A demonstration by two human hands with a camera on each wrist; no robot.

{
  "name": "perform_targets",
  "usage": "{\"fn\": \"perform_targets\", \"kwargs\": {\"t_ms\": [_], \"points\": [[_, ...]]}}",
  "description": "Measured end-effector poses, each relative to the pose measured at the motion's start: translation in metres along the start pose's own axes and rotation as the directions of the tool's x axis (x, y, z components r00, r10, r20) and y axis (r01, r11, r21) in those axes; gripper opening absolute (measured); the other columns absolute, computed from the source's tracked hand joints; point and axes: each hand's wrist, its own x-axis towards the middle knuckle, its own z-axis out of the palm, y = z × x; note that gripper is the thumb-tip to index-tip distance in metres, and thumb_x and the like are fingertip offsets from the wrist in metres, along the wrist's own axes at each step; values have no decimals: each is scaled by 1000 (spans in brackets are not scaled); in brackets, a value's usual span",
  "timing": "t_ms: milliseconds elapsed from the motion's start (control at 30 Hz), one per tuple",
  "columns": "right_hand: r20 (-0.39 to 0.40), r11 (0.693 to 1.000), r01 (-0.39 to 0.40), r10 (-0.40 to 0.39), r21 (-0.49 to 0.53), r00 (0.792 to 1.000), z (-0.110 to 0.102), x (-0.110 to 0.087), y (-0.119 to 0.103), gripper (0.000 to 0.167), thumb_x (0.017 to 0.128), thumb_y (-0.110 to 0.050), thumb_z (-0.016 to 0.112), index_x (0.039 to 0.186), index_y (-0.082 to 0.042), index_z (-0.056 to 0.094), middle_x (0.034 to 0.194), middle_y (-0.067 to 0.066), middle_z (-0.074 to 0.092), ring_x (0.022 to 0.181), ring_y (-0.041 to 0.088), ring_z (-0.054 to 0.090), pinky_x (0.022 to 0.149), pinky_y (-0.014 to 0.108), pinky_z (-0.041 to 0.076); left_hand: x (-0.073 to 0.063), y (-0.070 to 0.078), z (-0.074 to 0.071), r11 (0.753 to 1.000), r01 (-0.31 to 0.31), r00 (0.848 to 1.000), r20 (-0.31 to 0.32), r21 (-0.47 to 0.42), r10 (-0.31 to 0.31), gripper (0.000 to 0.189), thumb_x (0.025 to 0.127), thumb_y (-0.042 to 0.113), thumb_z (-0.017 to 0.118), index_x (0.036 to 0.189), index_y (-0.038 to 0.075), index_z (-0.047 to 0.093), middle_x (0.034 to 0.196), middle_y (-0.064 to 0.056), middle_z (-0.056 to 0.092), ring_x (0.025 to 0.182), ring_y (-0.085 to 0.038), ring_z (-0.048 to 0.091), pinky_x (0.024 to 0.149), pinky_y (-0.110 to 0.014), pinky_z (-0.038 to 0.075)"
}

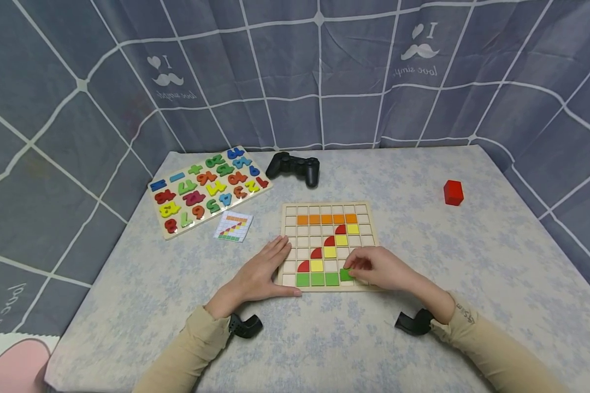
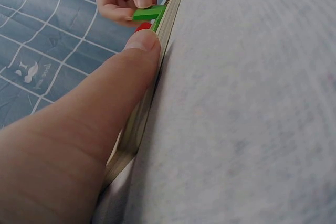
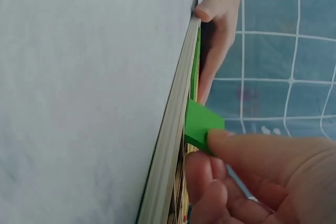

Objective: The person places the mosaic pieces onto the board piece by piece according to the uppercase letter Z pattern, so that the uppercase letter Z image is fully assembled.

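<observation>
A wooden grid board (image 1: 289,214) lies mid-table, with orange squares (image 1: 326,219) in an upper row, red quarter-round tiles (image 1: 316,253) and yellow squares (image 1: 330,252) stepping diagonally, and green squares (image 1: 317,279) in the bottom row. My right hand (image 1: 381,267) pinches a green square tile (image 3: 202,124) between thumb and fingers; it is tilted over the bottom row, right of the other green ones. My left hand (image 1: 260,273) rests against the board's left side, fingers straight, its thumb (image 2: 142,45) along the front edge.
A pattern card (image 1: 233,226) lies left of the board, beside a number puzzle board (image 1: 208,191) with colourful pieces. Behind the grid board sits a black game controller (image 1: 295,166). A red block (image 1: 453,192) stands at the right. Grey-blue checked cloth (image 1: 295,71) hangs around the table.
</observation>
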Motion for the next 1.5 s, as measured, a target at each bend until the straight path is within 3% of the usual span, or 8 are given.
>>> {"fn": "perform_targets", "kwargs": {"t_ms": [133, 333, 533, 867, 1500], "points": [[13, 997, 15, -14, -81, 1000, 2, -1, -3, 6, 87, -14, 68, 92, -15, 70, 79, -11, 61, 66, 4, 52, 59, 23, 48, 0, 0, 0, 1000, -5, 1000, -8, 2, 5, 109, 73, 69, 64, 147, -1, 25, 154, -16, 18, 143, -24, 11, 117, -35, 16], [28, 986, -14, 19, -166, 999, -2, -6, -6, 8, 82, -17, 73, 90, -19, 72, 88, -7, 52, 69, 5, 48, 59, 22, 45, 1, 0, 0, 1000, 6, 1000, 8, 3, -6, 109, 73, 68, 65, 148, -1, 24, 154, -15, 17, 143, -23, 9, 117, -34, 15], [90, 994, -58, 66, -91, 994, -18, -17, 7, 18, 80, -19, 75, 97, -18, 69, 88, -5, 56, 66, 7, 51, 57, 23, 47, 1, -1, 1, 1000, 13, 1000, 15, 2, -13, 109, 73, 68, 65, 148, 0, 22, 155, -14, 16, 143, -22, 8, 117, -33, 13], [185, 994, -68, 51, 86, 981, -40, -31, 27, 20, 83, -22, 73, 98, -11, 66, 76, -2, 57, 65, 11, 51, 56, 22, 46, 0, -1, 0, 1000, 18, 1000, 12, -5, -18, 109, 73, 70, 63, 148, 1, 23, 155, -13, 16, 143, -21, 8, 117, -33, 14], [211, 993, -113, 106, 21, 972, -56, -44, 41, 19, 78, -13, 77, 91, -9, 63, 72, -2, 55, 65, 10, 51, 57, 22, 47, 0, -1, 0, 1000, 26, 999, 29, 2, -26, 110, 73, 70, 63, 148, 2, 21, 156, -12, 14, 143, -19, 5, 117, -32, 12]]}}
